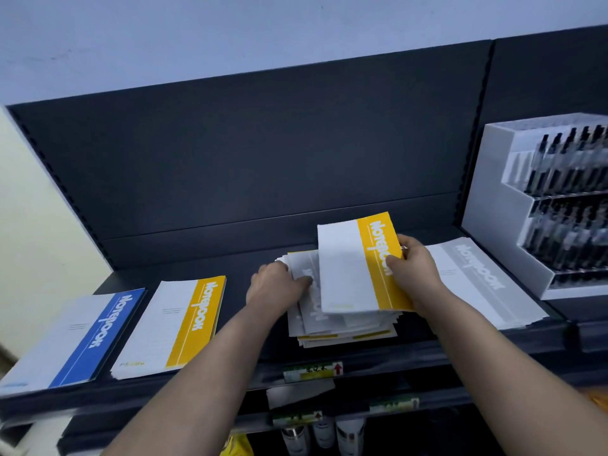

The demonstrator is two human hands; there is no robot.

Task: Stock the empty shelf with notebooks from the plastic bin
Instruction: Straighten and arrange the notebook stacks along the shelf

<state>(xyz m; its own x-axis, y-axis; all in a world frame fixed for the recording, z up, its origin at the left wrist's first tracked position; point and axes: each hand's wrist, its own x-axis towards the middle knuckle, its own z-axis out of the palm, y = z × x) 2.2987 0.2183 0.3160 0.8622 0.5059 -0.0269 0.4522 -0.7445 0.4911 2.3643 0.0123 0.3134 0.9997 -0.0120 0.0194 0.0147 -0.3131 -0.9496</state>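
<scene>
My right hand (411, 268) grips a yellow notebook (355, 268) above the mixed pile (329, 320) on the shelf (184, 264) | left hand (276, 287) holds pile's edge | done: blue stack (75, 337), yellow stack (174, 324), grey stack (483, 281) | left: this pile; bin unseen

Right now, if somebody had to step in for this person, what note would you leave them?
Left hand holds the left edge of the untidy mixed pile mid-shelf.
Right hand: grip on a yellow notebook, lifted over that pile.
Done: blue stack, yellow stack and grey stack lie flat on the shelf.
Left: sort the mixed pile by colour, probably; the bin is out of view.
</scene>
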